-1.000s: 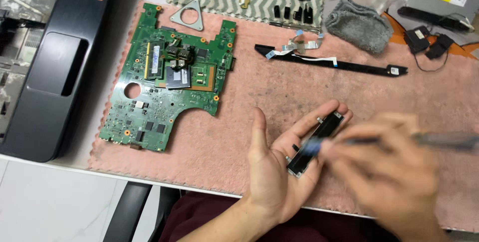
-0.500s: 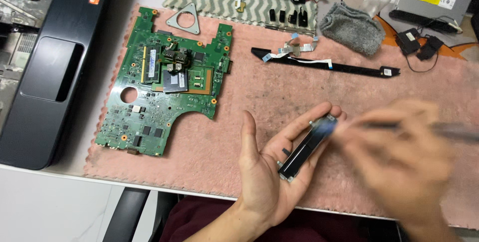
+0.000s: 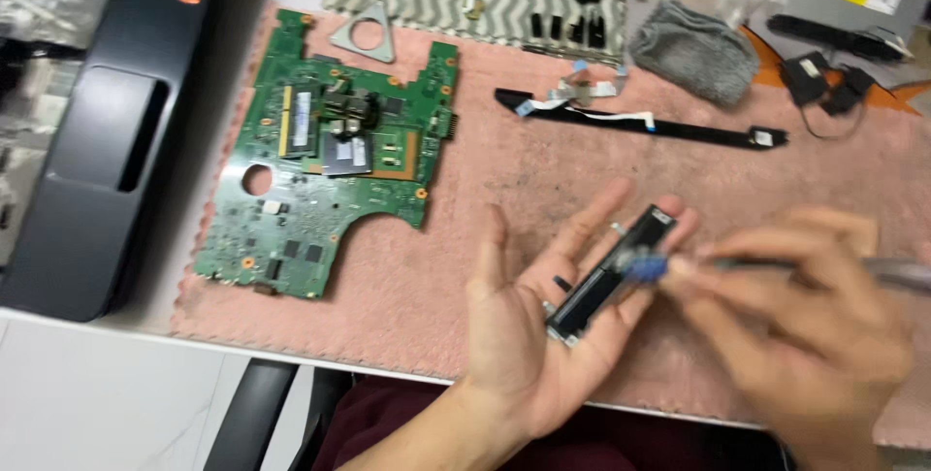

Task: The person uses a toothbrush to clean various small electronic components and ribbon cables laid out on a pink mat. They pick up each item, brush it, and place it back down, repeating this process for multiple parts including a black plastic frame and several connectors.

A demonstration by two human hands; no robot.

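Observation:
My left hand lies palm up over the pink mat and cradles a narrow black bar-shaped part with metal tabs at its ends across the fingers. My right hand, blurred, grips a slim grey brush-like tool whose blue tip touches the black part. To the left, a green laptop motherboard lies flat on the mat.
A pink fuzzy mat covers the desk. A dark laptop palmrest sits at the left edge. A long black strip with ribbon cables, a grey cloth, small speakers and a triangular metal bracket lie behind.
The tool's blue tip has moved back and forth along the black part, from its middle toward the far end and back. My left hand has stayed under the part.

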